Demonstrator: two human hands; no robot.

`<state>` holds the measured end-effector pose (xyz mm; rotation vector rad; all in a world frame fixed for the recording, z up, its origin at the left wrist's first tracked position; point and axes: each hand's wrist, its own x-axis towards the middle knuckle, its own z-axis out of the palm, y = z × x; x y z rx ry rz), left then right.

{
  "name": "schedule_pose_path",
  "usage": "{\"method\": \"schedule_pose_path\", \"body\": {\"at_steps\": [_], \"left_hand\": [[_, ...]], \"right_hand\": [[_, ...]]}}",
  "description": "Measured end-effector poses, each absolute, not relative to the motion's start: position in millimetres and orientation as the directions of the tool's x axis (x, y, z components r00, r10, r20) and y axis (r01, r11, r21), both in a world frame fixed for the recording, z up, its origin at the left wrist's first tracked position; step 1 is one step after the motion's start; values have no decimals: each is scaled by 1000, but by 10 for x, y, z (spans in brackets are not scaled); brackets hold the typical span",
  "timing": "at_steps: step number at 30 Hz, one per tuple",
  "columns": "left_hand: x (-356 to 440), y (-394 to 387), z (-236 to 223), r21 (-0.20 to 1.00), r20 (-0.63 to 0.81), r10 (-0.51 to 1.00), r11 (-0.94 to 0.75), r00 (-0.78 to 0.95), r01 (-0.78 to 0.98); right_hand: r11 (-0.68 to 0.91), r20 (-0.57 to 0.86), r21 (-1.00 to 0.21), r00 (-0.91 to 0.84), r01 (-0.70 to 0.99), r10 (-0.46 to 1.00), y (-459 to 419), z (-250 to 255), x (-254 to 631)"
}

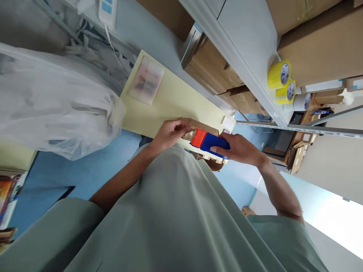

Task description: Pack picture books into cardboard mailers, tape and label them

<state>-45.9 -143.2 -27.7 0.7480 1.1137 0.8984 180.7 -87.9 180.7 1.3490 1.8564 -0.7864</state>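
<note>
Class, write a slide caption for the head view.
Right hand holding a red-and-blue tape dispenser at a cardboard box, left hand beside it.

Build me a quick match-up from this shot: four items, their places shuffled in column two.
Items
1. Red-and-blue tape dispenser
2. Yellow tape rolls
3. Translucent plastic bag
4. Flat packet

Places
A. On the shelf, next to a white roll
B. Lying on the cream table
C. In the right hand
D. At the picture's left edge

Pairs: 1-C, 2-A, 3-D, 4-B
</note>
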Motion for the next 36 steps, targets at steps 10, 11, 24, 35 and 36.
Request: {"method": "schedule_pose_path", "body": {"at_steps": [10,11,24,35,36], "left_hand": [[-514,-1405,-1042,815,-518,853,517,72,-261],[-487,-1414,-1111,809,-521,850,521,77,-272],[-204,-1503,-1573,820,-514,856,507,47,-266],[34,-1519,-1734,822,-496,866,490,59,-291],[43,-1529,-1713,828,-493,869,485,48,-282]], "right_hand": [[186,-854,-11,-106,982,509,-604,2058,1806],[188,-846,-13,-111,982,522,-611,2024,1771],[195,-819,1,-111,981,564,-640,1744,1514],[178,-829,61,-49,982,557,-655,1667,1409],[181,-828,71,-43,981,560,-661,1665,1402]]}}
